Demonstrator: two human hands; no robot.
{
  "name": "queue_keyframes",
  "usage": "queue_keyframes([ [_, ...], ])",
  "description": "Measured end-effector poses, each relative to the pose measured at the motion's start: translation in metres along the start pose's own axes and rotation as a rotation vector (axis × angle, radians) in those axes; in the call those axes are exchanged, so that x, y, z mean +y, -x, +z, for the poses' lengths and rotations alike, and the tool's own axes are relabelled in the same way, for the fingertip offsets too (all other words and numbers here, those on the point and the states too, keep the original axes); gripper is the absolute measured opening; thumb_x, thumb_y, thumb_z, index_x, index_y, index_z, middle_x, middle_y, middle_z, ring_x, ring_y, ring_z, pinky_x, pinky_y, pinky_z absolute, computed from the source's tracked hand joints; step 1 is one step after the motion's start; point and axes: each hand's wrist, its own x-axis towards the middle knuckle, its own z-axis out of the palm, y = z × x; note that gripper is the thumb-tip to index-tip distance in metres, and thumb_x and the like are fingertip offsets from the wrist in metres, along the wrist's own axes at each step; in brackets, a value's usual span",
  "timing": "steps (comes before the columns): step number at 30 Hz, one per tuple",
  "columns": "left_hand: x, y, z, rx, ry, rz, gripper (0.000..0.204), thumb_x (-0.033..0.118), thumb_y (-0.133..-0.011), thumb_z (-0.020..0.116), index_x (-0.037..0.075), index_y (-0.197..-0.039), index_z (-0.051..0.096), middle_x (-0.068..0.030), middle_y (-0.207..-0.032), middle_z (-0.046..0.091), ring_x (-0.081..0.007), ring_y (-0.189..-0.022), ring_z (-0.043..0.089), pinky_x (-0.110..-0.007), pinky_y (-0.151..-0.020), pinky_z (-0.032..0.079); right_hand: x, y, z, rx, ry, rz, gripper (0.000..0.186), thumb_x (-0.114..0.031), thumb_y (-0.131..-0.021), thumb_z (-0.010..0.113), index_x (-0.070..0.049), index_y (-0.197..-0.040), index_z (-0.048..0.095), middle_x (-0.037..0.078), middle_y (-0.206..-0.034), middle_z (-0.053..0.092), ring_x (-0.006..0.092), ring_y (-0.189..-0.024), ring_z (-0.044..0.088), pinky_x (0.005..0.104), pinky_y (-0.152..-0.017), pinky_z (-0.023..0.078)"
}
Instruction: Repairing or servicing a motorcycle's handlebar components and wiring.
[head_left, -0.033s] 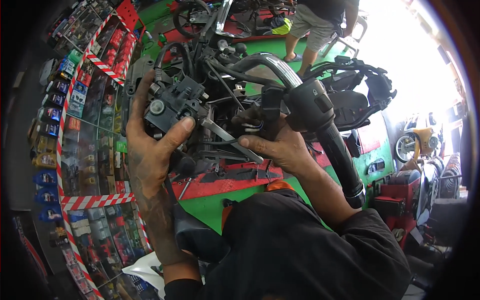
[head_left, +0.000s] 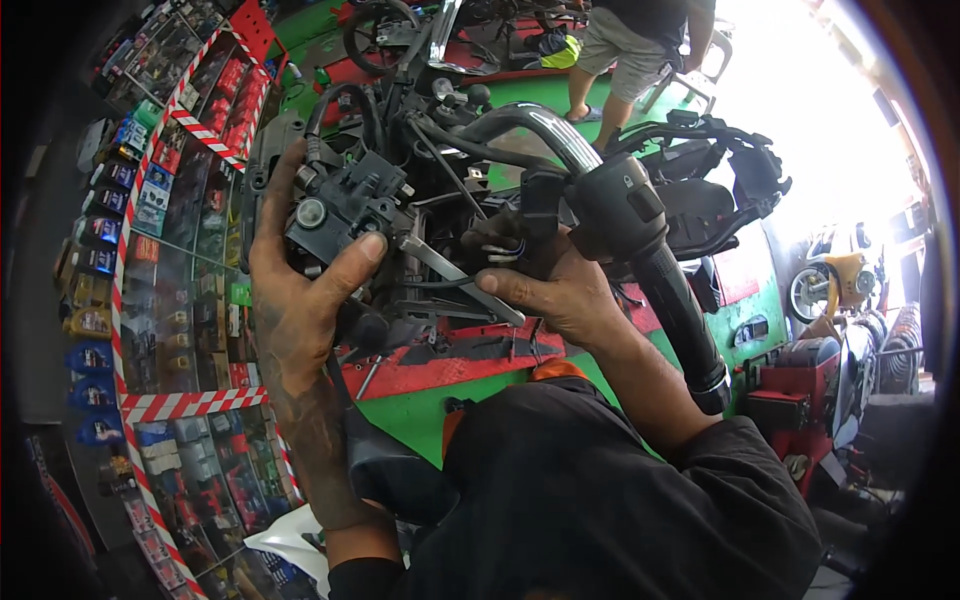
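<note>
In front of me is a stripped-down motorcycle front end with exposed parts. My left hand [head_left: 312,300] is wrapped around a black block-shaped part [head_left: 345,222] with a round silver face, its thumb pressed on the near side and its fingers along the left. My right hand [head_left: 560,293] is closed around thin wires [head_left: 504,252], some of them white, beneath the handlebar; part of its grip is hidden. A flat grey metal bar [head_left: 445,265] runs between the two hands, close to the right thumb. Above the right forearm is the black handlebar grip [head_left: 680,320] with its switch housing [head_left: 620,205].
Left stands a glass display case [head_left: 165,310] edged in red-and-white tape, with bottles [head_left: 95,320] along it. A black plastic frame [head_left: 715,190] juts out right of the handlebar. A person [head_left: 640,60] stands beyond. A yellow motorcycle [head_left: 845,280] is at the far right.
</note>
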Motion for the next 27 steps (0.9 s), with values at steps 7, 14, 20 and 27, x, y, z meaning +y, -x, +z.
queue_keyframes([
  [7,-0.004,-0.001,-0.004,-0.002,-0.079,0.057,0.094,0.024,-0.072,0.085,0.002,-0.154,0.044,-0.021,-0.141,0.057,-0.0311,-0.13,0.057,-0.043,-0.114,0.043,0.002,0.004,-0.01,0.007,-0.258,0.039,0.047,-0.017,-0.098,0.068,-0.001,-0.14,0.051,0.016,-0.132,0.065,0.0197,-0.117,0.061,0.0348,-0.085,0.051],
  [14,-0.012,-0.002,-0.006,0.009,-0.18,0.113,0.095,0.027,-0.071,0.085,0.002,-0.153,0.045,-0.0212,-0.146,0.053,-0.0319,-0.135,0.052,-0.044,-0.118,0.038,0.001,0.003,-0.002,0.226,-0.359,0.145,0.028,-0.016,-0.099,0.069,-0.005,-0.123,0.059,0.008,-0.104,0.067,0.0141,-0.091,0.062,0.0308,-0.07,0.05],
  [20,-0.005,0.001,0.0,-0.013,-0.122,0.074,0.093,0.021,-0.073,0.085,0.002,-0.154,0.043,-0.0205,-0.145,0.054,-0.0307,-0.134,0.053,-0.043,-0.116,0.039,0.008,-0.011,-0.003,0.124,-0.366,0.139,0.021,-0.017,-0.096,0.074,-0.006,-0.111,0.065,0.0,-0.088,0.063,0.0081,-0.075,0.059,0.0255,-0.059,0.045],
  [27,-0.004,0.002,0.0,-0.029,-0.073,0.028,0.094,0.021,-0.073,0.085,0.001,-0.154,0.042,-0.0202,-0.143,0.055,-0.0294,-0.132,0.055,-0.041,-0.113,0.043,-0.001,-0.021,0.002,0.105,-0.103,0.161,0.023,-0.018,-0.094,0.077,-0.005,-0.111,0.067,-0.002,-0.087,0.062,0.0056,-0.07,0.053,0.0233,-0.055,0.041],
])
